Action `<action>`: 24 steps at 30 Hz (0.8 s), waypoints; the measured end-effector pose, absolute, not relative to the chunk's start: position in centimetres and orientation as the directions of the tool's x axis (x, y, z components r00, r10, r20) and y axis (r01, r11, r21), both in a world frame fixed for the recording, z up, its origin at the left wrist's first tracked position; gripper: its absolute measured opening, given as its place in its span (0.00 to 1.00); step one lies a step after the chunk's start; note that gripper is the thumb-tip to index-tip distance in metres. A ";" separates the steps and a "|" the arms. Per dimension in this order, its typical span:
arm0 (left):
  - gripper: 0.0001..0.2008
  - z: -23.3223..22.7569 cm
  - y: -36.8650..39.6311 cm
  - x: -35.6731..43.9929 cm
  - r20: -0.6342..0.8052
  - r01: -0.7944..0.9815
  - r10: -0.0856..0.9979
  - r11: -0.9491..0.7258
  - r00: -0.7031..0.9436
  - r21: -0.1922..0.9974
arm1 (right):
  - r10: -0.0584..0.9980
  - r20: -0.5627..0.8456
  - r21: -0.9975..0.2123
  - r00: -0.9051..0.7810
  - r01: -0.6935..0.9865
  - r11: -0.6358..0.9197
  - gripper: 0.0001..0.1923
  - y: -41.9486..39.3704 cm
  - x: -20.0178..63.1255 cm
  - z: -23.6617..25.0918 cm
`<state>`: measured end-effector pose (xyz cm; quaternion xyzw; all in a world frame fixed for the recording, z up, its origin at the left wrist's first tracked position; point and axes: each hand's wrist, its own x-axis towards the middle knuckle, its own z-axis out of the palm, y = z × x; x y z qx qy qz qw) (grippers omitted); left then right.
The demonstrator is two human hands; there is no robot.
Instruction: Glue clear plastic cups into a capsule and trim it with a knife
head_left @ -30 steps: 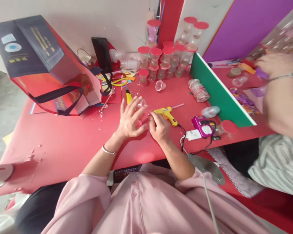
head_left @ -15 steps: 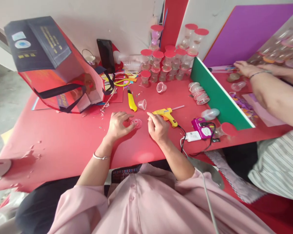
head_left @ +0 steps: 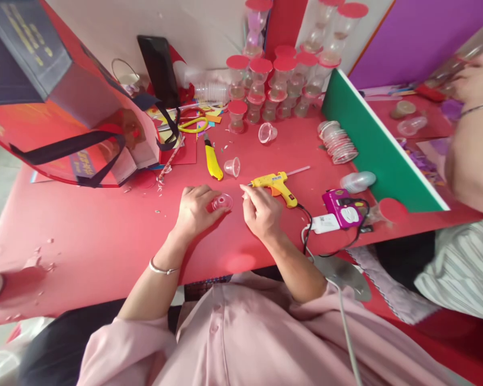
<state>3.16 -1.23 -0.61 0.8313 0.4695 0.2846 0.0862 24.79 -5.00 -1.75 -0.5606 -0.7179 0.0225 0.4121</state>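
My left hand (head_left: 196, 210) rests on the red table with thumb and fingers curled round the edge of a clear round plastic lid (head_left: 224, 202), which lies flat and has a small ring at its middle. Just to the right, my right hand (head_left: 261, 210) is closed in a pinch, thumb against forefinger; what it holds, if anything, is too small to make out. A yellow glue gun (head_left: 279, 187) lies right behind that hand. Beyond the lid, a small clear plastic cup (head_left: 232, 166) lies tipped beside a yellow utility knife (head_left: 213, 161).
Red-capped hourglass-shaped cups (head_left: 261, 75) stand stacked at the back. A green divider (head_left: 380, 145) runs along the right, near a purple power adapter (head_left: 343, 208). A large red bag (head_left: 104, 107) leans at left, by scissors (head_left: 194, 125). A co-worker's arm (head_left: 473, 118) reaches in beyond the divider.
The view has shifted closer to the table, so the things at the back sit higher. Both my hands keep nearly the same pose. The co-worker's arm has moved to the right.
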 end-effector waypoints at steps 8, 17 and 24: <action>0.15 -0.5 -1.4 3.5 0.361 0.748 0.854 -0.509 0.375 0.425 | 0.935 0.344 -0.457 -0.083 0.855 0.244 0.17 -5.1 24.5 -2.0; 0.17 -0.3 -1.3 3.6 0.348 0.777 0.853 -0.506 0.388 0.375 | 0.934 0.334 -0.444 -0.126 0.853 0.274 0.16 -5.2 23.7 -2.5; 0.14 -1.0 -1.5 3.7 0.355 0.770 0.862 -0.491 0.362 0.407 | 0.907 0.407 -0.461 -0.107 0.833 0.305 0.15 -5.1 23.7 -2.8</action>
